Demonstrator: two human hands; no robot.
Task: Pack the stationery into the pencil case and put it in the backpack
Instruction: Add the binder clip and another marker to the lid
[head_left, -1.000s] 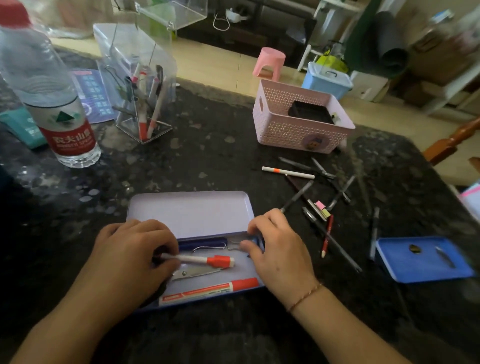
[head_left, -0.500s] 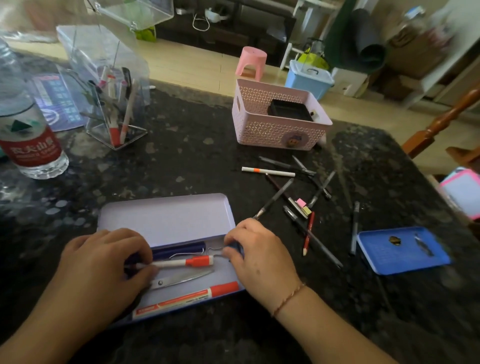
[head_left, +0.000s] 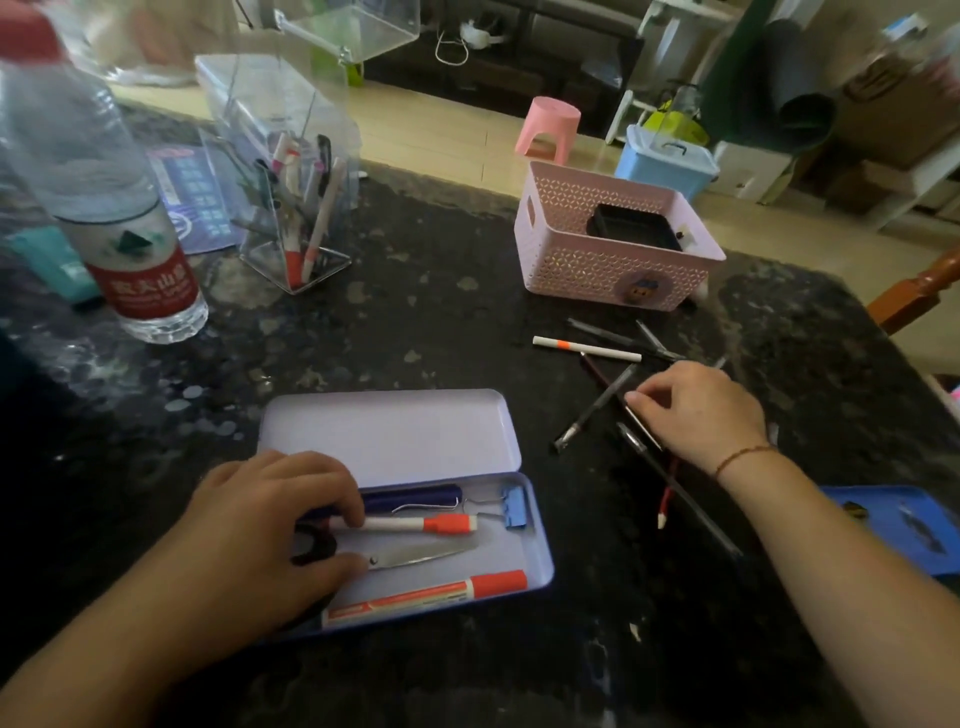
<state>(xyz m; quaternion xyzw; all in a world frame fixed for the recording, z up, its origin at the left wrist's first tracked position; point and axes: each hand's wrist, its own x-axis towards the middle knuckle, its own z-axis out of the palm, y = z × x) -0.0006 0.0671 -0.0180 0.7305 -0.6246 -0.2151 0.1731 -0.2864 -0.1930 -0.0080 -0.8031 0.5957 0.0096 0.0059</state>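
The right hand (head_left: 698, 415), fingers curled, touches the loose dark pens (head_left: 597, 410) lying diagonally right of the open lilac metal pencil case (head_left: 395, 436), which the left hand (head_left: 265, 519) steadies, fingers resting on its contents.

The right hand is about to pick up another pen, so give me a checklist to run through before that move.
1. Pencil case open: ok.
2. Room left in the tray beside the scissors and markers: ok.
3. Left hand steadying the contents: ok.
4. Right hand over the loose pens: ok.
5. Pen actually gripped: cannot tell; the fingers hide it.
6. Backpack within reach: cannot tell; none in view.
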